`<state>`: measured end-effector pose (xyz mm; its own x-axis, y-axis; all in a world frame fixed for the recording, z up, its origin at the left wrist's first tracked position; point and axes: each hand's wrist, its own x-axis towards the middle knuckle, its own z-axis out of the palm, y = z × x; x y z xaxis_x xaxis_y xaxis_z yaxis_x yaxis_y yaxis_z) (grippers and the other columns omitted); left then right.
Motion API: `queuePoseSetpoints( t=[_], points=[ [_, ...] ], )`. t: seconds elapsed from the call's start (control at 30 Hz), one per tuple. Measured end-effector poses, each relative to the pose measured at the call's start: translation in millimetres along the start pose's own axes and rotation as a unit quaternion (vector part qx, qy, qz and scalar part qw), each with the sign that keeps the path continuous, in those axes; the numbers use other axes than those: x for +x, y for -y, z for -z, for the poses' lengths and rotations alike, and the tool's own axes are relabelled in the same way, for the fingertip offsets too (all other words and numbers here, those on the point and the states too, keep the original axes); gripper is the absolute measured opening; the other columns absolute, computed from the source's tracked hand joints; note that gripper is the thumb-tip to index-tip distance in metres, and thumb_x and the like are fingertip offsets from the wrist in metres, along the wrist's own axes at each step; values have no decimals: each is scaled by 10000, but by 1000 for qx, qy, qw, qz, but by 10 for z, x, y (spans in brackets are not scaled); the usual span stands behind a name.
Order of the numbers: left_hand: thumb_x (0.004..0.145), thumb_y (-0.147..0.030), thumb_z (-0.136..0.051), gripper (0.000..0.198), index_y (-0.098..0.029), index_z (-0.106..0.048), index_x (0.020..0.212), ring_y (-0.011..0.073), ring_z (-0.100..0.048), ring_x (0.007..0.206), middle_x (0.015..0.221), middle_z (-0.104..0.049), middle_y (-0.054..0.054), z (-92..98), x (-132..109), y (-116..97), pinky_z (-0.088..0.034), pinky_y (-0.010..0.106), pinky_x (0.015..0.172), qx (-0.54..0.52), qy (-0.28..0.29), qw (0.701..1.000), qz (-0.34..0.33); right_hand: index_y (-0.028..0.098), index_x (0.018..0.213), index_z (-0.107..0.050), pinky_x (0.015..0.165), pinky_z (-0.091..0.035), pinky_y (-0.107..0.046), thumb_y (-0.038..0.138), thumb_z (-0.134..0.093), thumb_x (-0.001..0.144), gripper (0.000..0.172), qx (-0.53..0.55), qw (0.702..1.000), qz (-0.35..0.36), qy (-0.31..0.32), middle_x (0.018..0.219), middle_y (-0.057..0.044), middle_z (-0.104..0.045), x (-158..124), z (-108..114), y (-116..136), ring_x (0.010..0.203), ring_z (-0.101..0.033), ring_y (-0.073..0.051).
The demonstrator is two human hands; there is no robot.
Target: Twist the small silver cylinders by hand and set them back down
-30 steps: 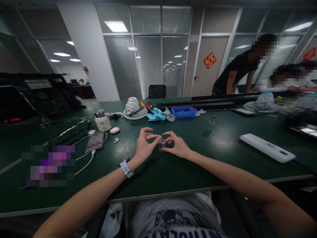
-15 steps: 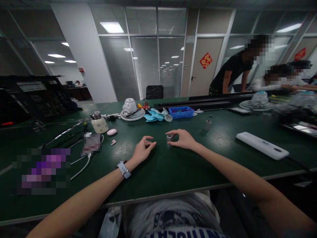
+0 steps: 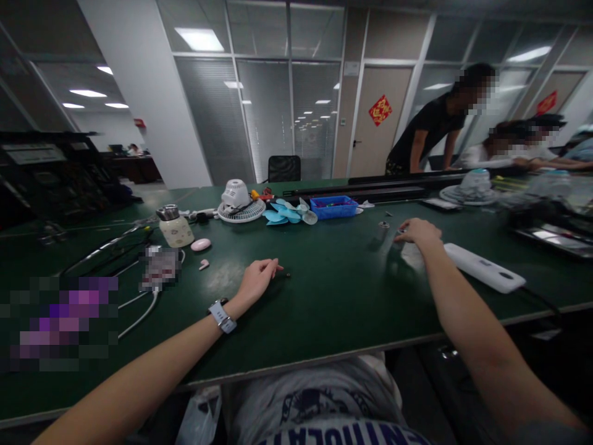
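On the right of the table, the bent fingers of my right hand [image 3: 420,233] close round a small silvery metal cylinder [image 3: 402,232], mostly hidden by them. A similar small metal cylinder [image 3: 383,227] stands upright just to its left. My left hand [image 3: 257,279] rests low over the table at centre-left with thumb and fingers drawn together. Close to its fingertips is a tiny dark piece [image 3: 288,274]; whether the fingers hold it or anything else I cannot make out.
A white power bank-like bar [image 3: 484,267] with a cable lies near my right forearm. Farther back are a blue basket [image 3: 334,209], blue fan blades [image 3: 282,213] and a white fan part [image 3: 235,196]. Left stand a cream bottle [image 3: 176,230] and a pink case [image 3: 201,245]. People lean over the table at far right.
My right hand has carried the small metal cylinder from the middle to the right, beside the other one. My left hand's fingers have closed together. The view has shifted slightly right.
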<state>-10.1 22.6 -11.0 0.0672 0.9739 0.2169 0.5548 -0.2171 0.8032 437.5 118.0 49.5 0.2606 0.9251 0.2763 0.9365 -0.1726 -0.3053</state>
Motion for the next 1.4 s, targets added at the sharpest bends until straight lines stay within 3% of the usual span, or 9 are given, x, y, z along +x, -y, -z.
queuePoseSetpoints(
  t=[0.13, 0.3, 0.43, 0.53, 0.63, 0.87, 1.07, 1.23, 1.4],
  points=[
    [811, -426, -409, 383, -205, -613, 574, 195, -582, 635, 541, -563, -4, 28, -36, -85, -425, 298, 647, -11, -7, 999, 30, 191, 1080, -668, 936, -402, -596, 349, -810, 628, 500, -74, 992, -100, 31, 1196, -198, -622, -143, 90, 234, 1153, -532, -442],
    [794, -401, -386, 405, -193, -720, 704, 180, -524, 571, 502, -491, -17, 67, -87, -184, -430, 295, 619, -24, -32, 999, 29, 224, 1219, -626, 983, -402, -528, 375, -611, 843, 406, -13, 980, 180, -85, 1232, -123, -638, -550, -152, 984, 1161, -553, -339],
    [787, -393, -387, 389, -196, -694, 655, 191, -551, 591, 508, -535, -6, 55, -72, -151, -445, 304, 652, -3, -31, 999, 24, 262, 1231, -633, 993, -417, -431, 352, -555, 903, 348, 151, 858, 489, 43, 1203, -43, -673, -1080, -553, 1608, 1122, -597, -229],
    [780, -377, -397, 346, -209, -590, 548, 213, -617, 718, 661, -672, 25, 23, -38, -69, -441, 304, 683, 17, -37, 999, 2, 272, 1279, -606, 1004, -403, -422, 340, -546, 920, 371, 180, 802, 562, 94, 1269, -41, -641, -1382, -772, 1874, 1196, -558, -219],
    [810, -406, -400, 357, -213, -507, 530, 232, -653, 839, 818, -734, 54, -5, -12, 10, -440, 306, 712, 14, -45, 999, -11, 275, 1201, -661, 991, -402, -413, 315, -549, 925, 300, 160, 796, 574, 104, 1227, -20, -666, -1484, -863, 1949, 1215, -549, -217],
    [854, -496, -404, 417, -210, -539, 584, 244, -665, 875, 875, -743, 69, 1, -2, 45, -446, 321, 751, 11, -41, 999, 2, 306, 1006, -749, 901, -447, -362, 284, -631, 867, 184, 94, 856, 504, 65, 985, 3, -750, -1194, -657, 1749, 1000, -670, -205],
    [851, -518, -416, 423, -210, -545, 592, 251, -665, 892, 883, -746, 73, 11, -26, 20, -446, 329, 761, 11, -41, 999, -4, 282, 1125, -723, 776, -485, -336, 400, -607, 864, 309, -10, 977, 189, -93, 960, -38, -747, -493, 5, 932, 915, -671, -245],
    [845, -526, -424, 429, -211, -559, 588, 251, -665, 884, 879, -746, 69, 6, -19, 32, -450, 326, 753, 17, -42, 999, -6, 269, 1118, -727, 747, -464, -318, 373, -665, 825, 317, -43, 997, -7, -69, 981, -63, -740, -154, 320, 184, 967, -646, -253],
    [854, -520, -413, 432, -211, -567, 595, 247, -662, 881, 901, -746, 63, 11, -16, 29, -446, 323, 745, 29, -34, 999, 0, 271, 1100, -737, 762, -464, -311, 404, -709, 774, 353, -44, 997, -61, -16, 1066, -87, -717, -84, 281, -18, 961, -641, -237]
  ],
)
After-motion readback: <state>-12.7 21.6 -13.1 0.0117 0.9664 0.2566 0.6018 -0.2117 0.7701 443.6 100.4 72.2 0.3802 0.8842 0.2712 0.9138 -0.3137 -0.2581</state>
